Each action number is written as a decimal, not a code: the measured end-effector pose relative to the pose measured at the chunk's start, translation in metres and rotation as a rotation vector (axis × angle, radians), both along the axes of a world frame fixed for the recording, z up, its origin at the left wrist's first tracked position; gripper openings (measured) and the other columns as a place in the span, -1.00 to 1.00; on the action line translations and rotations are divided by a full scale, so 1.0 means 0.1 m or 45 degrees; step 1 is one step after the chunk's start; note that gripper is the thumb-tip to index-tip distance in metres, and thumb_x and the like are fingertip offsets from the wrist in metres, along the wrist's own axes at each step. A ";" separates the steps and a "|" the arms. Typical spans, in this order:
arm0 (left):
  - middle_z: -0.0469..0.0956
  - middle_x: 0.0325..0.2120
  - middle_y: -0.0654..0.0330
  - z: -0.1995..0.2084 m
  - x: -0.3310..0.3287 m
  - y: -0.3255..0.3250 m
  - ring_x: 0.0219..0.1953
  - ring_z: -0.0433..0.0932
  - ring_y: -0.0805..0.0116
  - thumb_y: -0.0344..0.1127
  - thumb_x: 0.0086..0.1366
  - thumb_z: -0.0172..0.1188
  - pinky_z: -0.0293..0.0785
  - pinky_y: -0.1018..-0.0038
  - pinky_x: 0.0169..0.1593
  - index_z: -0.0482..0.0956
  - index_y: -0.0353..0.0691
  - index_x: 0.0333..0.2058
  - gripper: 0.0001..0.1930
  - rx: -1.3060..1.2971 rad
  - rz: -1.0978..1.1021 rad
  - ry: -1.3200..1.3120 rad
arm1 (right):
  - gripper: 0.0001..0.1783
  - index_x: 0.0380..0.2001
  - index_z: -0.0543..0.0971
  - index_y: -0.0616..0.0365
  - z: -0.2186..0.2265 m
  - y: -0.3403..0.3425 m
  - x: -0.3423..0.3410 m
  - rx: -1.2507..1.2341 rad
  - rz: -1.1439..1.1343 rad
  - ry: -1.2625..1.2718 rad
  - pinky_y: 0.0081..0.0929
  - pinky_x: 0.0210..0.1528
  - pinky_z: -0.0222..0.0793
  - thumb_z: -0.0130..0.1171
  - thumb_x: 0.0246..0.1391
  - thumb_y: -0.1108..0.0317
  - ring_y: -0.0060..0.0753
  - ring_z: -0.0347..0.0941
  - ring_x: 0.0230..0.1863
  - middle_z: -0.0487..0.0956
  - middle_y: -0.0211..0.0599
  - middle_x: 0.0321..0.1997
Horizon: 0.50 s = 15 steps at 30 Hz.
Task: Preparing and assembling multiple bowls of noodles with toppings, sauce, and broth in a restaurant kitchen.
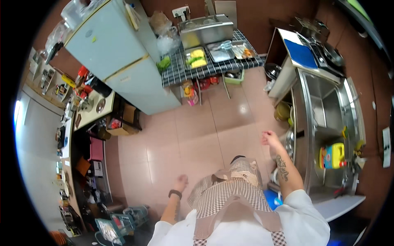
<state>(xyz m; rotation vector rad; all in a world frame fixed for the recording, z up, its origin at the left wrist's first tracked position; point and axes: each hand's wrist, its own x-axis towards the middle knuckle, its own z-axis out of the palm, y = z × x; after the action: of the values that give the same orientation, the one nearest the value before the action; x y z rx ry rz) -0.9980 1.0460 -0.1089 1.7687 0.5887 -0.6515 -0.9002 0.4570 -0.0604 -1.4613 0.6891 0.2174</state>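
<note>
My left hand (181, 183) hangs low over the tiled floor, a dark band on its wrist. Motion smears its fingers, and nothing shows in it. Out in front on the right, my right hand (269, 138) is held in the air with loosely bent fingers apart and nothing in them. Nearest to it is the steel sink unit (302, 135), a short way to its right and not touched. A checked apron (230, 184) covers my front between the two arms.
Ahead stands a table with a checked cloth (174, 67), bearing metal trays with yellow and green food (197, 58) and scissors (225, 45). A pale fridge (106, 45) is at the left. A yellow jug (331, 156) sits by the sink; a blue cutting board (300, 53) lies beyond.
</note>
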 end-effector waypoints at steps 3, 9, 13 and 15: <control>0.61 -0.30 0.20 0.74 1.88 -0.48 -0.33 0.60 0.44 -0.16 0.40 0.15 0.50 0.53 -0.33 0.50 -0.24 0.02 -0.66 0.002 -0.022 -0.236 | -0.72 0.02 0.46 0.14 0.11 -0.44 2.06 0.046 0.056 -0.100 -0.41 -0.39 0.54 0.10 0.28 0.31 -0.38 0.58 -0.40 0.56 -0.32 -0.35; 0.61 -0.23 0.22 0.49 4.48 -1.31 -0.29 0.58 0.47 -0.21 0.39 0.16 0.46 0.53 -0.31 0.50 -0.25 0.05 -0.66 -0.006 0.233 -0.429 | -0.68 0.00 0.48 0.09 0.07 -1.31 6.33 -0.027 0.114 -0.333 -0.49 -0.40 0.47 0.13 0.28 0.16 -0.49 0.51 -0.42 0.55 -0.38 -0.34; 0.62 -0.28 0.20 0.13 5.25 -1.80 -0.31 0.60 0.43 -0.20 0.40 0.13 0.51 0.50 -0.30 0.52 -0.22 0.04 -0.67 -0.007 0.441 -0.112 | -0.58 0.00 0.50 0.09 -0.09 -1.46 8.59 -0.091 -0.054 -0.305 -0.46 -0.30 0.45 0.16 0.24 0.03 -0.51 0.46 -0.30 0.53 -0.39 -0.29; 0.62 -0.27 0.20 0.20 5.82 -2.13 -0.30 0.60 0.43 -0.21 0.39 0.13 0.50 0.50 -0.30 0.51 -0.22 0.05 -0.67 0.008 0.425 -0.055 | -0.45 0.00 0.51 0.05 -0.22 -1.80 9.48 -0.103 -0.048 -0.208 -0.50 -0.38 0.36 0.10 0.21 -0.17 -0.52 0.39 -0.40 0.50 -0.43 -0.33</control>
<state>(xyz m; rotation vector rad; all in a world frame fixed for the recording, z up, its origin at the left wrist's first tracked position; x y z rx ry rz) -0.4157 0.8331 -0.0885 1.6360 0.8342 -0.3796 0.0482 0.2770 -0.0826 -1.5233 0.5979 0.0403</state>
